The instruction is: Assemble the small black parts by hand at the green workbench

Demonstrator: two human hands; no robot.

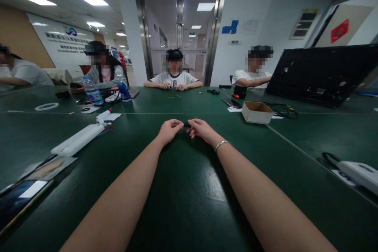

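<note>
Both of my arms stretch forward over the dark green table (177, 189). Between my fingertips is a small black object (186, 124), too small to name its kind. My left hand (170, 130) pinches its left end between thumb and fingers. From the other side, my right hand (202, 130) grips the right end, its fingers curled and partly covering it. A silver bracelet (222, 145) circles my right wrist. The hands are close together, just above or resting on the tabletop; I cannot tell which.
On the left lie a white device with wires (78, 140), a phone (23, 201) and water bottles (93, 92). An open cardboard box (257, 113), a large black screen panel (319, 75) and a white power strip (360, 173) are on the right. Several people sit around the table.
</note>
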